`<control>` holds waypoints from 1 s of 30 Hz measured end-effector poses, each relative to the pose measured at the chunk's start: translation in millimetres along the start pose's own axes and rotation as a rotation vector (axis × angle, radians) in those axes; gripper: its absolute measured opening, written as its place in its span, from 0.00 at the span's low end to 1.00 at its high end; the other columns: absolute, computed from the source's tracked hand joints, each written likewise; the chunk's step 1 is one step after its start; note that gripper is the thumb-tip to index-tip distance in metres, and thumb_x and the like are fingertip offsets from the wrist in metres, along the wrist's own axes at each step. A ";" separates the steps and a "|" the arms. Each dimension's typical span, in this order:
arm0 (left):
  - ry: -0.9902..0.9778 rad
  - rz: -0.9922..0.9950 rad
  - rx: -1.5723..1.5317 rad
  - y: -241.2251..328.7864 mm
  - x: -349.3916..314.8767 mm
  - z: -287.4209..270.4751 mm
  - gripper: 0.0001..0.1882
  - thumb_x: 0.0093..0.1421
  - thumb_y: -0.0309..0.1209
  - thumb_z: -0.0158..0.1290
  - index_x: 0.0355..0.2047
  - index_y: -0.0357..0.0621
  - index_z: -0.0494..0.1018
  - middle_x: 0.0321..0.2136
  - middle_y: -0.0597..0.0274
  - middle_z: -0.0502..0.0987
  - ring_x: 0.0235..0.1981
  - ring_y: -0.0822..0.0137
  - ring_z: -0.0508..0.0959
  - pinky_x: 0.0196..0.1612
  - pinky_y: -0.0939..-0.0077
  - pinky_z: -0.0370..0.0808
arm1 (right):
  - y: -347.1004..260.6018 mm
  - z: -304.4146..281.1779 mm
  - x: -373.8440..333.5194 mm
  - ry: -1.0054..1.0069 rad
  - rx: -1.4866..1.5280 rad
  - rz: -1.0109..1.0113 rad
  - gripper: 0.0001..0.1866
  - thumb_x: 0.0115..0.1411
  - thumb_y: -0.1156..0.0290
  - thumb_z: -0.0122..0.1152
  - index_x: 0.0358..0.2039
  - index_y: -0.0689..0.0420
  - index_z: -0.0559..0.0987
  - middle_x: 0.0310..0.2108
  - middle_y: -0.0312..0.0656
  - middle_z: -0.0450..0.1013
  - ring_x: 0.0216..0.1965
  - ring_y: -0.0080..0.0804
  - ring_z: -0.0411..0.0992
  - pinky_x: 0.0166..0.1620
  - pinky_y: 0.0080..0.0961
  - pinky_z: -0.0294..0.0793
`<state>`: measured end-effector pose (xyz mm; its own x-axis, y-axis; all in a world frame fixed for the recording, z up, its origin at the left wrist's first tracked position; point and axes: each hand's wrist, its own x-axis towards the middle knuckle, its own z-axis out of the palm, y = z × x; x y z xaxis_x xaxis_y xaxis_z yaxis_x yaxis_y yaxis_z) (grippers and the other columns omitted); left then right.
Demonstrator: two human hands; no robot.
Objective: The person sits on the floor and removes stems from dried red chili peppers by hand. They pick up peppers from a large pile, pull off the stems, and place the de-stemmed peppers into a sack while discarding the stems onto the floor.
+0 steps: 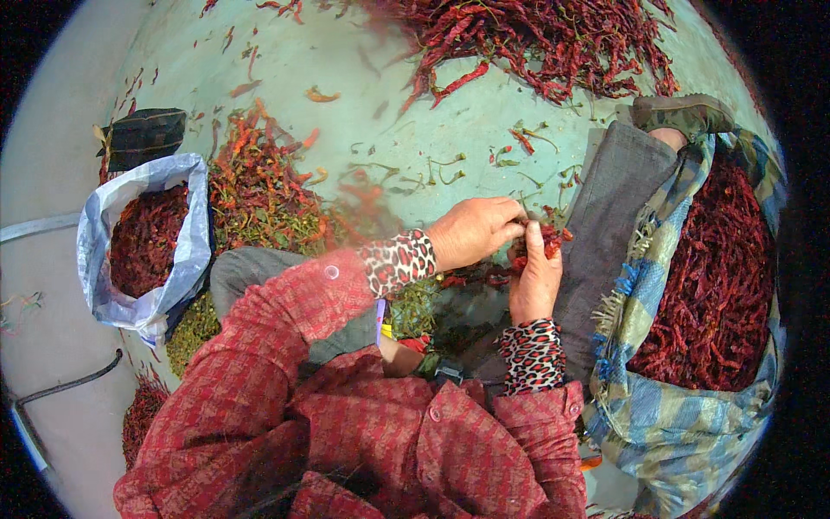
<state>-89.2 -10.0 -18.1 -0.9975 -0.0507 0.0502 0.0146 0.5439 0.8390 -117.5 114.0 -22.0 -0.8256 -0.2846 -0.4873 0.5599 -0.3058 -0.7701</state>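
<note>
My hands meet over my lap, just right of the middle. Several wrinkled dried red chilies are bunched in my right hand, its thumb pointing up and its fingers closed round them. From the left, my left hand reaches across with thumb and forefinger pinched beside the right thumb tip. Whatever sits in that pinch is too small to make out. Loose green chili stems lie scattered on the pale floor beyond my hands.
A large pile of dried red chilies lies at the far side. On the right, a checked woven sack is full of chilies; a white sack with red chilies stands left. Beside it are heaped orange-red chilies. My grey-trousered leg stretches out right.
</note>
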 end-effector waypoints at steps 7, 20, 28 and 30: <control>-0.126 -0.071 -0.048 -13.1 8.7 -33.6 0.17 0.54 0.37 0.44 0.38 0.37 0.67 0.30 0.54 0.71 0.35 0.62 0.71 0.39 0.73 0.67 | 2.7 -3.6 0.4 -0.065 -0.247 0.113 0.08 0.54 0.65 0.52 0.28 0.56 0.70 0.22 0.29 0.65 0.21 0.15 0.60 0.24 0.13 0.58; 0.187 0.053 -0.026 17.7 -23.2 -26.2 0.08 0.51 0.31 0.47 0.24 0.38 0.68 0.23 0.57 0.66 0.27 0.61 0.69 0.30 0.73 0.66 | -1.4 1.1 -14.1 -0.359 -0.466 -0.005 0.05 0.52 0.72 0.54 0.28 0.60 0.71 0.19 0.27 0.63 0.19 0.13 0.57 0.22 0.11 0.57; 0.126 0.122 0.009 16.6 22.1 -41.3 0.09 0.52 0.32 0.44 0.28 0.39 0.66 0.27 0.51 0.67 0.32 0.55 0.69 0.34 0.65 0.66 | 9.5 -7.8 -6.0 -0.296 -0.315 0.213 0.06 0.54 0.69 0.51 0.30 0.58 0.71 0.22 0.31 0.68 0.20 0.17 0.62 0.23 0.15 0.62; 0.036 -0.087 0.289 -59.6 41.7 -48.2 0.11 0.51 0.33 0.44 0.32 0.38 0.65 0.28 0.49 0.68 0.32 0.52 0.70 0.34 0.62 0.67 | 2.6 4.4 -5.7 -0.245 0.043 0.235 0.08 0.54 0.70 0.50 0.34 0.59 0.69 0.29 0.37 0.69 0.29 0.26 0.68 0.31 0.22 0.71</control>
<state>-128.3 -84.9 -39.9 -0.9909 -0.1346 0.0088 -0.0964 0.7518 0.6523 -111.1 110.9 -19.4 -0.6354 -0.5599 -0.5318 0.7394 -0.2427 -0.6280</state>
